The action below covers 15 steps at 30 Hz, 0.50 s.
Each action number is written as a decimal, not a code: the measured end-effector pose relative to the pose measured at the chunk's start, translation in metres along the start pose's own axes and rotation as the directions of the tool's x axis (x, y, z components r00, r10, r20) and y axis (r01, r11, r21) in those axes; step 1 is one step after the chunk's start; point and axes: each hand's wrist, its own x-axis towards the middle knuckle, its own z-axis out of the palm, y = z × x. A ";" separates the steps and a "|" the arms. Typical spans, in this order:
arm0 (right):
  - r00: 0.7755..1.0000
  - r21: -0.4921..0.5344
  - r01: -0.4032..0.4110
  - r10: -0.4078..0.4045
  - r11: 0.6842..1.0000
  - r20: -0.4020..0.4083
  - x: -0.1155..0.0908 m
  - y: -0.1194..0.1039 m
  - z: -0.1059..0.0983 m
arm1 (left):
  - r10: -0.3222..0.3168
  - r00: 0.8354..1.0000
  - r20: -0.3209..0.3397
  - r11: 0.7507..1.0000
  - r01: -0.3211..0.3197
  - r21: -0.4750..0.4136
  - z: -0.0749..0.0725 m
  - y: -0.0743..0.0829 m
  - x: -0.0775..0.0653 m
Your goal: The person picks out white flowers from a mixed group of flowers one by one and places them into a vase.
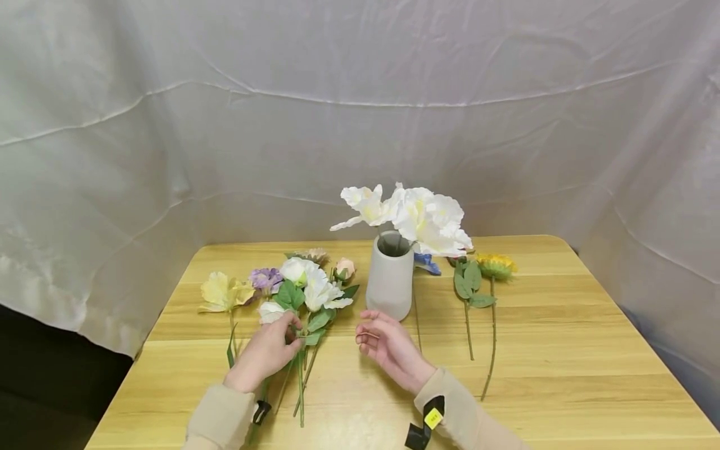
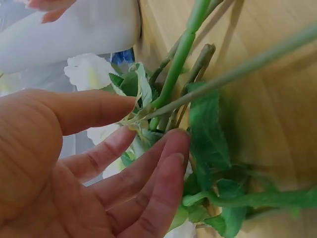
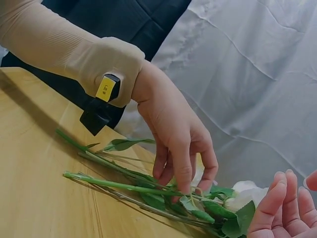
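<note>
My left hand (image 1: 270, 350) is over a pile of artificial flowers on the table. In the left wrist view its thumb and index finger pinch a thin green stem (image 2: 237, 73) near some leaves, with the other fingers curving under. Which bloom this stem carries is hidden. White blooms (image 1: 322, 290) and green leaves (image 1: 289, 295) lie just beyond the fingers. My right hand (image 1: 394, 349), loosely curled with nothing in it, hovers in front of a pale grey vase (image 1: 389, 281). Large white flowers (image 1: 430, 219) stand in the vase, leaning right and left.
Left of the pile lie a yellow flower (image 1: 222, 292) and a purple flower (image 1: 267, 279). A pink rose (image 1: 345, 269) is near the vase. To the vase's right are a blue flower (image 1: 427, 263), a leafy stem (image 1: 468, 325) and a sunflower (image 1: 496, 265). Grey cloth (image 1: 360, 144) hangs behind the table.
</note>
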 end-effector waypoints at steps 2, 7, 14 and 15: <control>1.000 0.000 -0.003 0.003 1.000 0.005 0.000 0.001 0.000 | -0.008 1.000 0.013 1.000 0.008 -0.024 0.002 -0.001 -0.001; 1.000 -0.001 -0.009 0.009 1.000 0.029 -0.002 0.002 0.000 | -0.008 1.000 0.001 0.999 0.008 -0.051 0.006 -0.002 -0.001; 1.000 0.000 -0.007 0.007 1.000 0.026 -0.003 0.002 0.001 | -0.047 0.999 -0.022 0.990 0.044 -0.133 0.004 -0.004 -0.002; 1.000 0.001 -0.007 0.007 1.000 0.024 -0.003 0.002 0.001 | -0.056 0.998 -0.031 0.989 0.051 -0.141 0.003 -0.004 -0.002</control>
